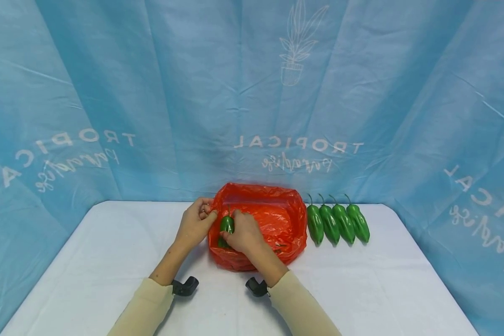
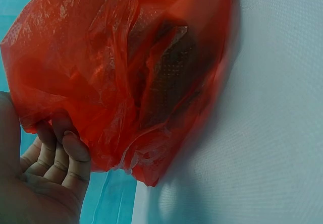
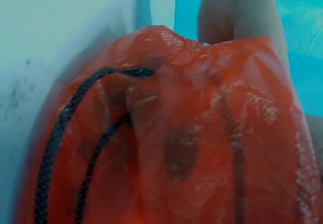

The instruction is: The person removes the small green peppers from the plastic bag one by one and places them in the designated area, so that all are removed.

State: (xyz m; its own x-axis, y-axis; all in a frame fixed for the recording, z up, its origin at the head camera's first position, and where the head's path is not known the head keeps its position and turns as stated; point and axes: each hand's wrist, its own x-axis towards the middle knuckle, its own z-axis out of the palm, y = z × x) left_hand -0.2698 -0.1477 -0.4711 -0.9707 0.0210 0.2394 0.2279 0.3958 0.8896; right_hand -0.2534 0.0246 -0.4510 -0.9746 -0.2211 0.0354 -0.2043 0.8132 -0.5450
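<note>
A red plastic bag [image 1: 296, 210] stands wide open on the white table. My left hand [image 1: 196, 221] pinches its left rim between thumb and fingers; the left wrist view shows those curled fingers [image 2: 75, 146] on the thin plastic. Reaching in over the bag's near side, my right hand [image 1: 244, 231] holds a green pepper [image 1: 227, 225] by its side, stem up, at the left inside the bag. Through the bag's wall, a dark bumpy shape [image 2: 171, 77] shows in the left wrist view. Dark braided cords [image 3: 65, 118] curve across the bag in the right wrist view.
Four is not counted here; several green peppers [image 1: 338, 224] lie side by side right of the bag, stems pointing away. White cloth covers the table [image 1: 386, 289]. A blue printed curtain [image 1: 201, 93] hangs behind and on both sides. Black wrist mounts [image 1: 186, 287] sit below both forearms.
</note>
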